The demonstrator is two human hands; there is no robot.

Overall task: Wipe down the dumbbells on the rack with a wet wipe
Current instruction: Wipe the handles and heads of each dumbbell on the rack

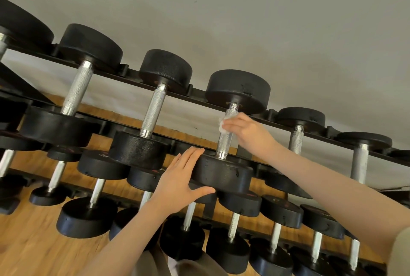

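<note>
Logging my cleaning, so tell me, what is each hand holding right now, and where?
The right hand holds a wet wipe against the dumbbell's handle. The left hand only rests open against its near head.

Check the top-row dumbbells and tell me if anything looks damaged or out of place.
Mostly in order: each sits in its cradle on the rack. The dumbbell being wiped shows small chips on its far head and pits on its near head. The right hand holds the wet wipe on its handle; the left hand steadies the near head.
</note>
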